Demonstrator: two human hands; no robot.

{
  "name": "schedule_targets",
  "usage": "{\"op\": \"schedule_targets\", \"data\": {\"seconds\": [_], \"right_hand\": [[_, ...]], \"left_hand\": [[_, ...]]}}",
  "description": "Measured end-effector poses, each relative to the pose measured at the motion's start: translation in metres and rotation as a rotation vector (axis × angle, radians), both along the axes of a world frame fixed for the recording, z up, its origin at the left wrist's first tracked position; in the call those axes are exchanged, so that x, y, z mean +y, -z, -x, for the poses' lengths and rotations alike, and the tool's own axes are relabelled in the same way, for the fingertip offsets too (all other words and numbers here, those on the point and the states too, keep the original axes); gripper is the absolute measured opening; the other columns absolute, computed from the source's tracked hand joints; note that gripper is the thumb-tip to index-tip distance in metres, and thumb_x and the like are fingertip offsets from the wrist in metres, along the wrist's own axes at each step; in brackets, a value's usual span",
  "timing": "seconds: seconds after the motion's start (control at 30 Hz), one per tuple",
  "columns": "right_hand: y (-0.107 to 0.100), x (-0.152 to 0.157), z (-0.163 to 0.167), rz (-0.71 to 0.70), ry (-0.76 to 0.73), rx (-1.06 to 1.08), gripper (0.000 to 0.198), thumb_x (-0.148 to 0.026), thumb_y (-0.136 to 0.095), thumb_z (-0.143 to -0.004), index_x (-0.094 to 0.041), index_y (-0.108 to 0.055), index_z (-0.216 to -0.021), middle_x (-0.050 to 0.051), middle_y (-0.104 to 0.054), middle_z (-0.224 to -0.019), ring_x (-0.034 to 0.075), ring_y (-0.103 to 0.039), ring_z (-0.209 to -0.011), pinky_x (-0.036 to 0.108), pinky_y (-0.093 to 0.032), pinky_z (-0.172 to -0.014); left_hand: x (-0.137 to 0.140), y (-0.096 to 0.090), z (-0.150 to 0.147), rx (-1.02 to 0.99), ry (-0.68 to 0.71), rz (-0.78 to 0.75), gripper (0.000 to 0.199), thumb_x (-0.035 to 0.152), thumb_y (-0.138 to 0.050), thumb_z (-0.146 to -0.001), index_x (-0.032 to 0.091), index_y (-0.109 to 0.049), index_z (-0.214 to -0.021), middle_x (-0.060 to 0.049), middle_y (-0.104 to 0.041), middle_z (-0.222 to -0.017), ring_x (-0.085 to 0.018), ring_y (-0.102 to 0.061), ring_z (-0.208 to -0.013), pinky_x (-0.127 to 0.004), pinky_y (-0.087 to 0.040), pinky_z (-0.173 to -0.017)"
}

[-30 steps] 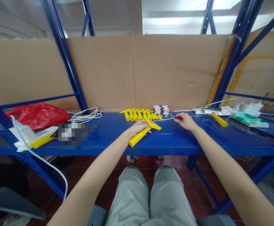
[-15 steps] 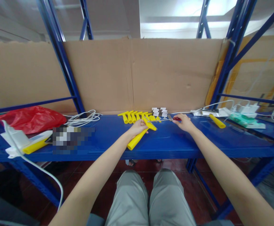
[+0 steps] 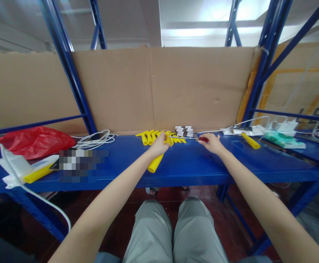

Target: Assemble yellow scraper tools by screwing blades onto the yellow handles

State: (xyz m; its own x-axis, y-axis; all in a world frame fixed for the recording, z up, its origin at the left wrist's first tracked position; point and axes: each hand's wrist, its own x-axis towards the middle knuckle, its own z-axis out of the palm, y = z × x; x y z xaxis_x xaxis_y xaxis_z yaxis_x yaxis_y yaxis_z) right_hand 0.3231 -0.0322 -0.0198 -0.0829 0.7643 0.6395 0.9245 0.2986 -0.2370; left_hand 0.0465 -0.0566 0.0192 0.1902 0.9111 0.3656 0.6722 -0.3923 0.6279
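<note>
My left hand [image 3: 158,146] is closed around a yellow T-shaped plastic handle [image 3: 156,164]. Its round grip points toward me, and my fingers cover part of the crosspiece. A screwdriver [image 3: 203,139] with a red handle and long thin metal shaft is in my right hand [image 3: 213,143], whose fingers are closed on it. The shaft runs left to the head of the yellow handle; whether the tip touches it I cannot make out. Just behind my left hand, several similar yellow T-shaped handles [image 3: 145,139] lie in a row, with smaller yellow pieces [image 3: 179,140] to their right.
Small white and black parts [image 3: 184,131] are stacked against the cardboard panel [image 3: 192,87]. On the left lie a red plastic bag [image 3: 36,141], coiled white cable [image 3: 97,140] and a yellow tube [image 3: 38,173]. Another yellow tube [image 3: 250,140] and a green packet [image 3: 282,139] lie right.
The held yellow handle has turned, its head now tilted away and more hidden by my left hand. My right hand and the screwdriver have shifted slightly left.
</note>
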Motion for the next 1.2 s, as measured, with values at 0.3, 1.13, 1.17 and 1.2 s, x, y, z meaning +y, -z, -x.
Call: {"op": "schedule_targets", "data": {"seconds": [0.3, 1.13, 1.17, 1.2], "right_hand": [[-0.011, -0.017, 0.018, -0.012, -0.108, -0.116, 0.021, -0.031, -0.052, -0.088, -0.017, -0.065, -0.096, 0.012, -0.068, -0.098, 0.024, -0.062, -0.091, 0.036, -0.044, -0.081], [-0.01, -0.032, 0.031, 0.069, -0.061, -0.228, 0.019, -0.021, -0.051, -0.085, -0.017, -0.053, -0.104, 0.009, -0.07, -0.088, 0.022, -0.065, -0.076, 0.027, -0.042, -0.063], [-0.011, -0.032, 0.031, 0.064, -0.057, -0.237, 0.017, -0.022, -0.051, -0.086, -0.017, -0.054, -0.102, 0.009, -0.07, -0.088, 0.022, -0.065, -0.076, 0.027, -0.042, -0.063], [-0.011, -0.032, 0.031, 0.061, -0.051, -0.25, 0.014, -0.024, -0.051, -0.086, -0.018, -0.055, -0.099, 0.009, -0.07, -0.088, 0.022, -0.065, -0.076, 0.027, -0.042, -0.063]], "left_hand": [[0.002, -0.002, 0.01, 0.353, -0.132, -0.24, 0.035, 0.008, -0.042, -0.084, 0.015, -0.043, -0.119, -0.017, -0.063, -0.11, -0.027, -0.061, -0.104, -0.038, -0.046, -0.088], [0.017, 0.006, 0.023, 0.331, -0.135, -0.338, 0.031, 0.01, -0.041, -0.085, 0.015, -0.045, -0.115, -0.016, -0.063, -0.112, -0.026, -0.063, -0.102, -0.039, -0.047, -0.087], [0.017, 0.006, 0.023, 0.34, -0.136, -0.328, 0.032, 0.01, -0.041, -0.084, 0.016, -0.045, -0.116, -0.016, -0.063, -0.112, -0.026, -0.063, -0.102, -0.039, -0.047, -0.087], [0.018, 0.007, 0.024, 0.346, -0.14, -0.314, 0.033, 0.01, -0.041, -0.084, 0.016, -0.045, -0.116, -0.015, -0.064, -0.111, -0.026, -0.063, -0.102, -0.039, -0.047, -0.087]]}}
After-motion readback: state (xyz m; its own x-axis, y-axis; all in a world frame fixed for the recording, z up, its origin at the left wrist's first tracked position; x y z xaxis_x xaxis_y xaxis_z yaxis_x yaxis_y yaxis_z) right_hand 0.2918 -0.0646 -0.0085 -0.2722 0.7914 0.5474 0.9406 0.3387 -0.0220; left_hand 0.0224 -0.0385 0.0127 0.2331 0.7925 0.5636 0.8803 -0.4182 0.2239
